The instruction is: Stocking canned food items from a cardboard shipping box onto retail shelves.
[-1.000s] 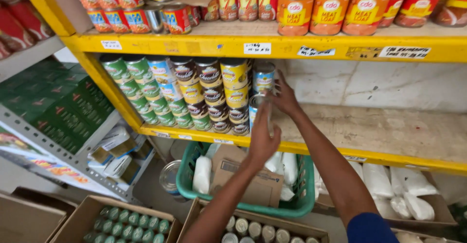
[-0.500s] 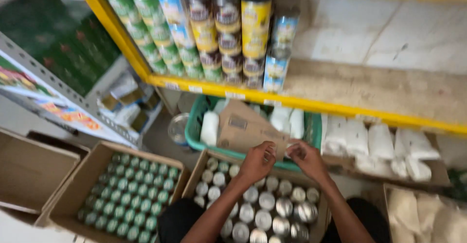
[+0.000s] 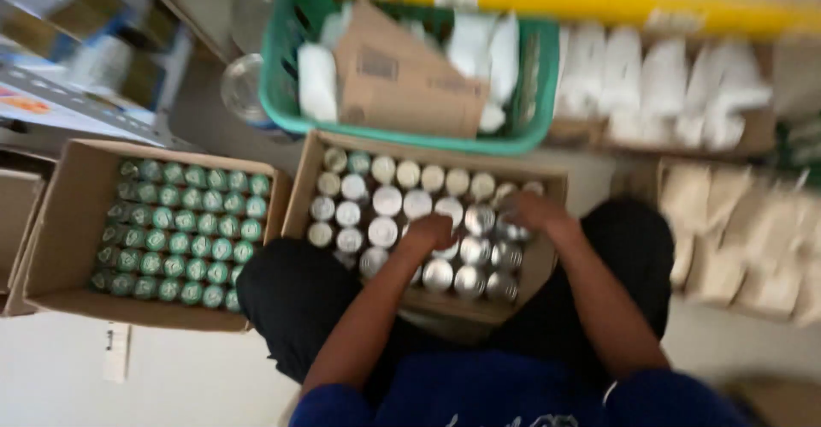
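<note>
- Left of the fingers, a cardboard box on the floor holds tight rows of green-lidded cans
- The left hand curls its fingers over a silver-topped can in the middle box; blur hides whether they pinch it
- Best to grip each can by its sides and lift straight up, clear of its neighbours
- The right hand rests on cans at the box's right; its grasp is too blurred to tell
- Beyond the fingers, a green basket holds white packets and a brown carton
</note>
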